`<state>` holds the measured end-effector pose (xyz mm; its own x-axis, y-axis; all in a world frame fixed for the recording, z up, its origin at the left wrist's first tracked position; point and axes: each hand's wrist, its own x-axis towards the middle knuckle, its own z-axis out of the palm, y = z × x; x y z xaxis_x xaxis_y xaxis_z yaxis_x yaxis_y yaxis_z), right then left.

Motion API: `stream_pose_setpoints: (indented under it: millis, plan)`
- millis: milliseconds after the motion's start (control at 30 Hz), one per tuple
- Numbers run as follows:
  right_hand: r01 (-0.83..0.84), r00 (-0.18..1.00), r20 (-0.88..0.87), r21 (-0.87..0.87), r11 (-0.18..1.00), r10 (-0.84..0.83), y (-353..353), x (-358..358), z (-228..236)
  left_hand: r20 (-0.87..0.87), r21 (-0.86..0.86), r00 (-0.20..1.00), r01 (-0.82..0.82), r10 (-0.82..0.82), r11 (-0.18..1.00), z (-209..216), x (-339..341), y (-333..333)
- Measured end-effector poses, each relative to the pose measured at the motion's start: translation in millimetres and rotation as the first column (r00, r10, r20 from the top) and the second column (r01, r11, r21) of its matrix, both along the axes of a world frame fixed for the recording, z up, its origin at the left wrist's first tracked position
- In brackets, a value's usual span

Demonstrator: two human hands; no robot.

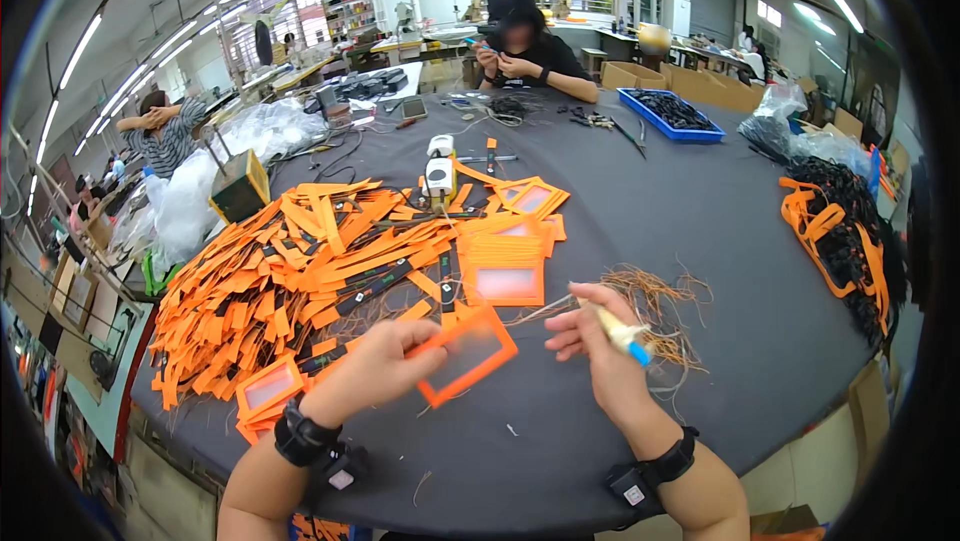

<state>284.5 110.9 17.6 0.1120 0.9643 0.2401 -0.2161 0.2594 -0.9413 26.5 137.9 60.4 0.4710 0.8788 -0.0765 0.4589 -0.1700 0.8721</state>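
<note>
My left hand [375, 371] pinches an orange-edged rectangular piece with a clear window [468, 359], held tilted over the dark table. In my right hand [612, 371] rests a cream-coloured tool with a blue end [618, 331], its fingers partly stretched out. A thin pale cord runs close by that hand; whether it joins the tool I cannot tell. Beyond my hands lies a stack of similar orange window pieces [503, 286]. A large heap of orange and black strips [290, 281] spreads to the left. Loose orange and brown threads [660, 299] lie beyond my right hand.
A white and yellow power strip [440, 177] stands behind the stack. Across the table [690, 241] sits a co-worker [535, 61] with both hands raised. A blue tray [690, 133] holds black pieces. Black and orange straps [835, 236] hang over the right edge.
</note>
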Motion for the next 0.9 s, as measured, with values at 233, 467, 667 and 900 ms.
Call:
stream_pose_setpoints:
  millis: [233, 467, 667, 900]
  plan:
    - [-0.206, 0.964, 0.180, 0.027, 0.978, 0.198, -7, -14, -4, 0.224, -0.212, 0.966, 0.178, -0.130, 0.961, -30, 15, -25]
    - [-0.248, 0.912, 0.324, -0.053, 0.967, 0.251, -16, -18, -6, 0.242, -0.116, 0.955, 0.207, -0.174, 0.972, -52, 21, -26]
    - [-0.234, 0.972, -0.067, -0.155, 0.960, 0.226, -11, -19, -8, 0.227, -0.146, 0.961, 0.195, -0.159, 0.970, -44, 16, -29]
    - [-0.114, 0.993, 0.012, -0.056, 0.992, 0.115, -3, -7, -5, 0.322, -0.085, 0.947, 0.032, -0.002, 0.996, -57, 20, -33]
